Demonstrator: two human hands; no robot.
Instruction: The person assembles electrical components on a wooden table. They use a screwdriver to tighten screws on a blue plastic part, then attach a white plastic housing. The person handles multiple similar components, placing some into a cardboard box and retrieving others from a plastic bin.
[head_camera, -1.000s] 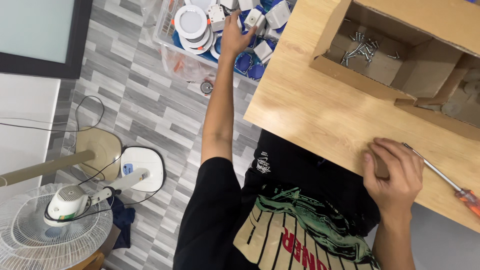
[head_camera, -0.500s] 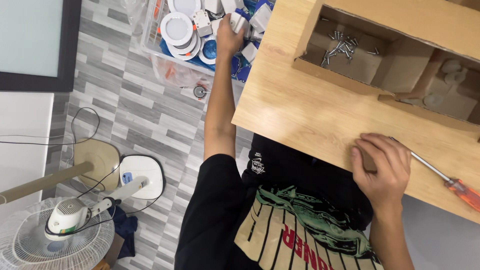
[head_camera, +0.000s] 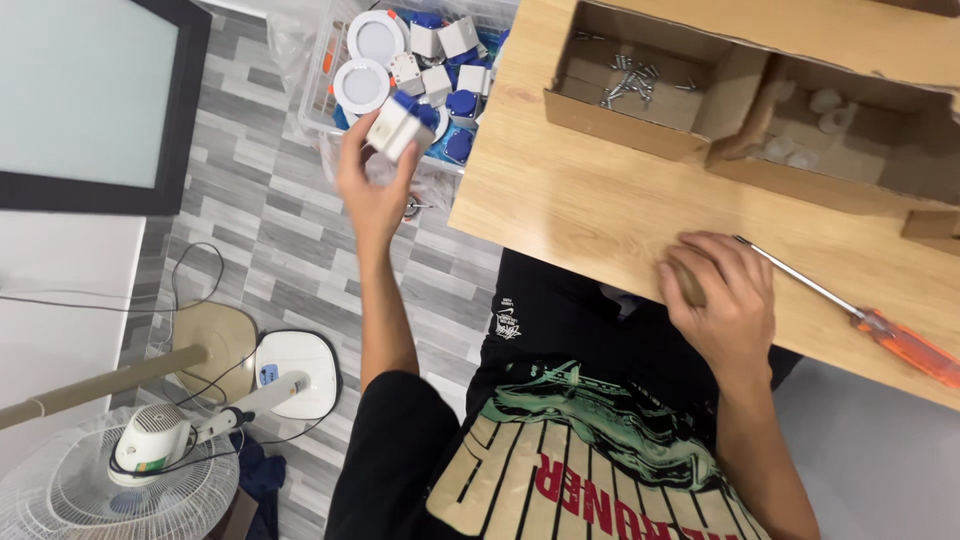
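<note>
Grey plank flooring carries a toppled fan (head_camera: 110, 480) at far left. Beside the clear bin (head_camera: 318, 110) of lamp parts, the left hand (head_camera: 372, 190) grips a white-and-blue module (head_camera: 400, 120), seemingly mid-pick; carrying it onto the bench (head_camera: 580, 210) likely comes next. Further right, the right hand (head_camera: 725, 300) lies curled around something small, near an orange-handled screwdriver (head_camera: 860, 320).

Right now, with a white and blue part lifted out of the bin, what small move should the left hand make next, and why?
Probably carry the white and blue part rightward onto the wooden table. The left hand holds it above the clear bin on the floor, clear of the other parts, while the right hand rests on the tabletop beside the screwdriver.
</note>
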